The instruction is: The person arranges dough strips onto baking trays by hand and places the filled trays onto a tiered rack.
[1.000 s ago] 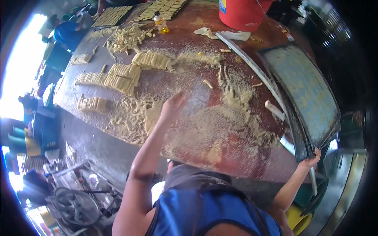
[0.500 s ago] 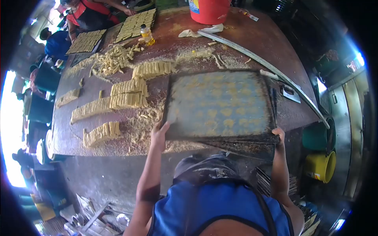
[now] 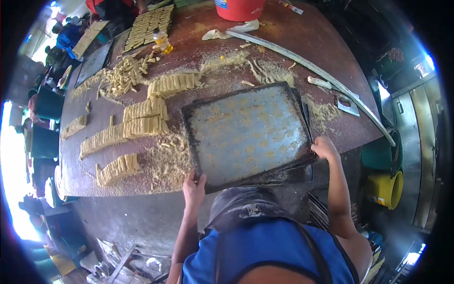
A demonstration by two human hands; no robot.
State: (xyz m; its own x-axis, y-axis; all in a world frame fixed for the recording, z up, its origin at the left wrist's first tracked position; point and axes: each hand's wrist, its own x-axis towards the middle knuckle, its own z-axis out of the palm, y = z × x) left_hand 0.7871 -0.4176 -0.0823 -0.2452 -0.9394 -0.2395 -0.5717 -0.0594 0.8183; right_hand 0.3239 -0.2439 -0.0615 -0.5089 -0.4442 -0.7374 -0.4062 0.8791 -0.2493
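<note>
A dark-edged metal tray [image 3: 248, 135], its surface spotted with brown stains, lies tilted over other trays [image 3: 302, 166] at the table's front edge. My left hand [image 3: 194, 185] grips its near left corner, thumb on top. At the right edge my right hand [image 3: 324, 147] has its fingers closed round the rim. Left of the tray, rows of cut dough sticks [image 3: 144, 118] stand on the floured table [image 3: 331, 33]. Crumbs and flour [image 3: 168, 163] lie between the sticks and the tray.
A long metal bar [image 3: 307, 71] crosses the right side, near a scraper [image 3: 347, 105]. Behind are a red bucket [image 3: 240, 9], a bottle of yellow liquid [image 3: 163, 41], a cloth [image 3: 215, 34] and a filled tray [image 3: 149, 26]. A co-worker [image 3: 111, 10] handles another tray [image 3: 91, 39] at the far left.
My left hand went from over the flour to the tray. The trays came from the right to the front middle, and the top one now sits turned. The co-worker's tray has been lifted.
</note>
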